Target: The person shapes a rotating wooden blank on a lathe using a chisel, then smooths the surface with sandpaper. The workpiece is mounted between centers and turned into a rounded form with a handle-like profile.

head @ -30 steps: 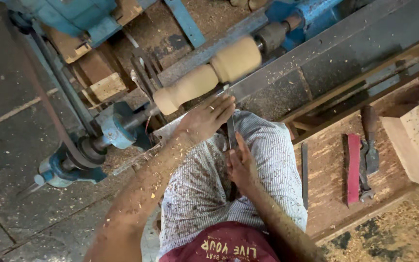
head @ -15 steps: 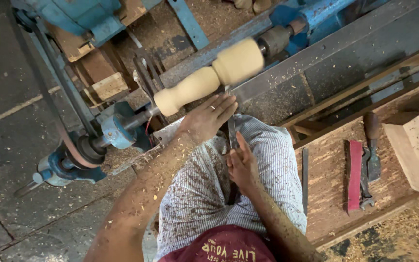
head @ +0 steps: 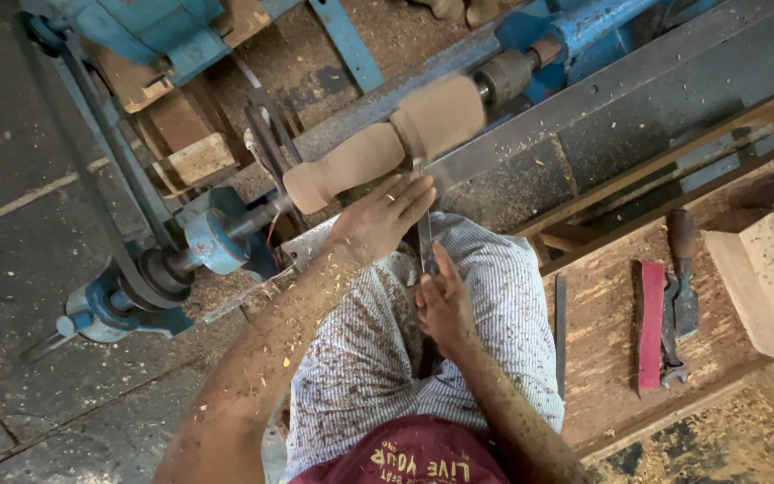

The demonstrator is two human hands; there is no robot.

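Observation:
A pale wooden workpiece point(head: 387, 142), blurred with spin, is mounted on a blue lathe point(head: 530, 54). My left hand point(head: 385, 215) lies flat over the blade of a long metal chisel point(head: 425, 237) just below the wood, and a ring shows on one finger. My right hand point(head: 445, 306) grips the chisel lower down, near its handle, above my knee in striped cloth point(head: 494, 296). The chisel's tip touches the workpiece at the step between its thick and thin parts. Sawdust covers both forearms.
A drive belt point(head: 100, 188) runs from the blue pulley and shaft point(head: 212, 242) at the left. On the wooden bench point(head: 602, 358) at the right lie a red flat tool point(head: 649, 327), a spanner point(head: 671, 341), a wood-handled chisel point(head: 683, 269) and a wood block point(head: 763, 287). Shavings litter the floor.
Both hands keep their hold on the chisel against the spinning wood. Only the view has shifted slightly.

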